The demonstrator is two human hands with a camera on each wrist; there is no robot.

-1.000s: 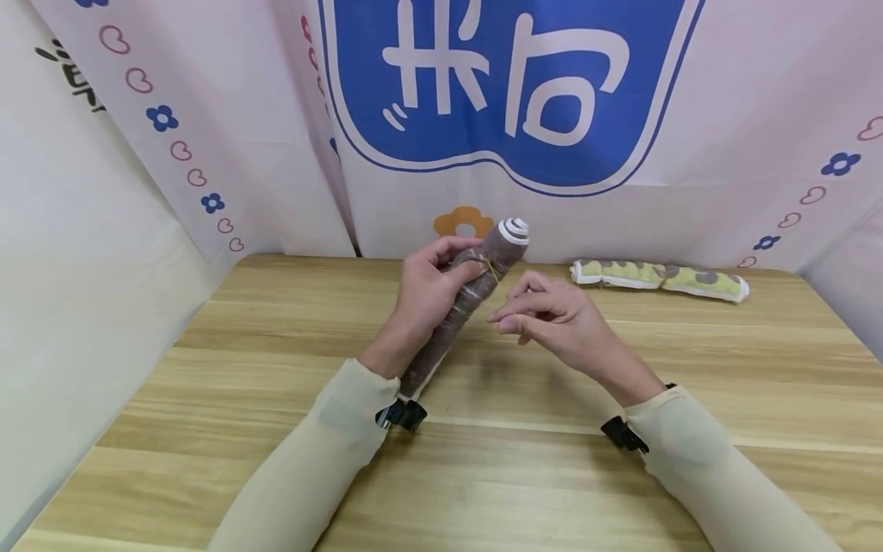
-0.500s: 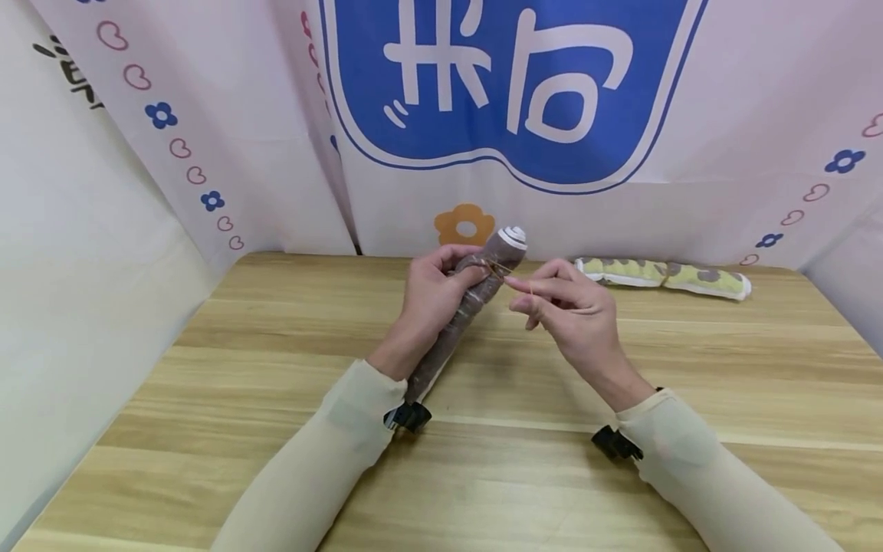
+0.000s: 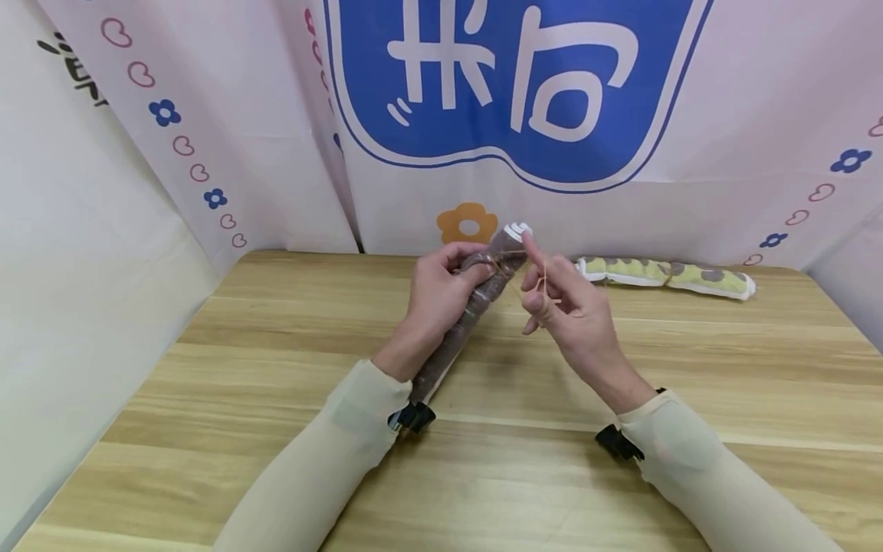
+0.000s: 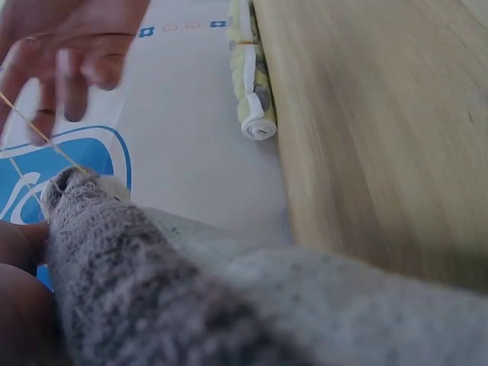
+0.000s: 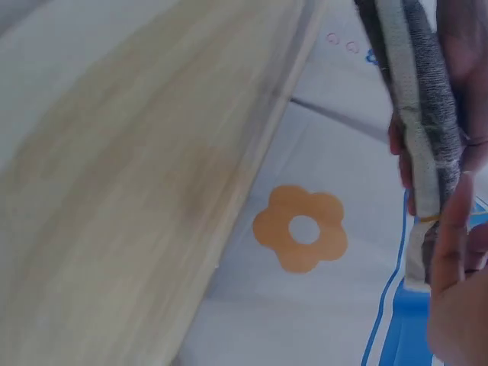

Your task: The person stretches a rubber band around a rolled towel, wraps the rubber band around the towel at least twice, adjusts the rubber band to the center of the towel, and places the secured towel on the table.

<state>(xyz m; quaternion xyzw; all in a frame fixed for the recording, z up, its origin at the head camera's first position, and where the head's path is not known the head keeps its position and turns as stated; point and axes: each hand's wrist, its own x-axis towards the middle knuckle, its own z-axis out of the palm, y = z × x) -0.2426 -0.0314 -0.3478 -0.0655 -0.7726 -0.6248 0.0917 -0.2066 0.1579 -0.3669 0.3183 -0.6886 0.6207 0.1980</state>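
Observation:
My left hand [image 3: 441,295] grips a brown rolled towel [image 3: 448,345] near its upper end, thumb across the front. The roll slants up to the right, with a white spiral end. Around it near that end runs a thin yellowish rubber band [image 4: 42,133], drawn away from the roll in the left wrist view. My right hand [image 3: 579,318] holds the stretched band on its fingers, with the index finger pointing up beside the towel's white end. In the right wrist view, the towel [image 5: 435,91] shows a pale strip along its side.
A second rolled towel [image 3: 710,282], yellow with grey-brown spots and a band round its middle, lies at the back right of the wooden table [image 3: 524,475]. Behind the table hangs a white printed cloth [image 3: 400,207] with a blue emblem.
My right hand has come up to the towel's upper end, and the band is now pulled out from the roll on its fingers. The left hand keeps its grip, shifting slightly right.

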